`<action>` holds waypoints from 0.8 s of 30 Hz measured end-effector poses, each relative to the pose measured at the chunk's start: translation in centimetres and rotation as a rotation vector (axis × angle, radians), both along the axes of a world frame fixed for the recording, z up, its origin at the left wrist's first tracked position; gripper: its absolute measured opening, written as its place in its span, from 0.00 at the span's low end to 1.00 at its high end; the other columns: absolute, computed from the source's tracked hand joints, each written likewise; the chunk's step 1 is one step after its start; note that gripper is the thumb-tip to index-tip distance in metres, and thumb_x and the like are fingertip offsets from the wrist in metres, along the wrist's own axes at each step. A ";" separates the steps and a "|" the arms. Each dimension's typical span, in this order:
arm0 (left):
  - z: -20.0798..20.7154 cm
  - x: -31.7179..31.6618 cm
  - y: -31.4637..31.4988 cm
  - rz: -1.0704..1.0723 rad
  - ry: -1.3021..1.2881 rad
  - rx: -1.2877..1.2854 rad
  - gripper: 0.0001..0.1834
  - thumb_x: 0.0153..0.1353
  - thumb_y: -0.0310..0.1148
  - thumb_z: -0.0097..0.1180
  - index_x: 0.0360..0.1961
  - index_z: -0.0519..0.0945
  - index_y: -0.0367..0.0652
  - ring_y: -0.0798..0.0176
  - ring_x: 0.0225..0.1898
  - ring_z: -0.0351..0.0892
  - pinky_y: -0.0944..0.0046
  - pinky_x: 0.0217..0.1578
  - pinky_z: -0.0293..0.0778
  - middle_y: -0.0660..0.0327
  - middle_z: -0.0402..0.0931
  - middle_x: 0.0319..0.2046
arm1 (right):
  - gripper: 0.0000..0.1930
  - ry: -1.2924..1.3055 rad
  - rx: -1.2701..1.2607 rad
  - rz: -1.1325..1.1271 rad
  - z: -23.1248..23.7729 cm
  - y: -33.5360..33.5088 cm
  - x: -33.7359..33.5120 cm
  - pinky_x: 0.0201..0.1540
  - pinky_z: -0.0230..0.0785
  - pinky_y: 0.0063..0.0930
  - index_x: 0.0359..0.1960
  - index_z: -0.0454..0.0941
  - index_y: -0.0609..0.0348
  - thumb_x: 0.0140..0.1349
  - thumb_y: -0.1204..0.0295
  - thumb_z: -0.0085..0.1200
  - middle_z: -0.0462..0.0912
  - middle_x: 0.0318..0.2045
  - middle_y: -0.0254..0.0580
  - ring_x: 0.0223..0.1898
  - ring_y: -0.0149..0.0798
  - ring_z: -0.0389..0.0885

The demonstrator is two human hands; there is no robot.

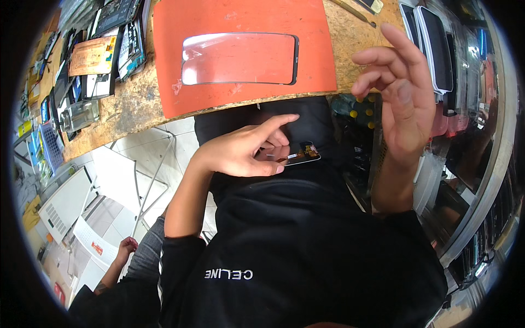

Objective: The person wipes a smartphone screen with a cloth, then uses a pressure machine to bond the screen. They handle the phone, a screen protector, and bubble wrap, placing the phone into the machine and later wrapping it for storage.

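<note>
My left hand [243, 150] is low over my lap, closed on a phone screen assembly [310, 153] that shows its dark back and a flex cable. The thumb lies along its near edge, the index finger sticks out free above it, and my palm hides its left part. Raised at the right beyond the bench edge is my right hand [406, 101]; its fingers are bent and apart, with nothing visible in them. A clear phone glass panel [239, 59] with a dark border at its right end lies flat on the orange mat [306, 22].
The worn wooden bench [131, 109] carries stacked phone parts [93, 57] and a small glass bottle [79, 116] at left. A thin tool [355, 12] lies at the far right. More phone panels [435, 49] stand beside a glass case. Another person's hand [127, 247] shows lower left.
</note>
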State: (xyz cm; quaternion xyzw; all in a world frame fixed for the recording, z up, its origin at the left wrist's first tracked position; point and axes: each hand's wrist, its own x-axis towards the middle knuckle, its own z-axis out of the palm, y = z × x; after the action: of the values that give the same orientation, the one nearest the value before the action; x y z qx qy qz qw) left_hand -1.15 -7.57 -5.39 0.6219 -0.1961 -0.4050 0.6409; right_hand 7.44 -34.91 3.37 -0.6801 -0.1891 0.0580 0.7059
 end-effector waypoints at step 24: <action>7.0 -0.7 6.1 1.790 -0.815 0.254 0.07 0.75 0.22 0.53 0.38 0.81 0.31 0.68 0.25 0.78 0.72 0.28 0.73 0.57 0.80 0.28 | 0.55 -0.628 -1.058 0.251 0.9 8.2 1.6 0.62 0.59 0.47 0.73 0.65 0.67 0.43 0.56 0.78 0.76 0.56 0.47 0.58 0.51 0.72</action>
State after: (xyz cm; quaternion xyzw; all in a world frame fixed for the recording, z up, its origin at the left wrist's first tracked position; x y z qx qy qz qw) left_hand -1.88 -1.43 1.61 0.6964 0.1854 0.4554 0.5227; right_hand 9.07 -26.68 4.27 -0.8946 -0.4117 0.0238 0.1723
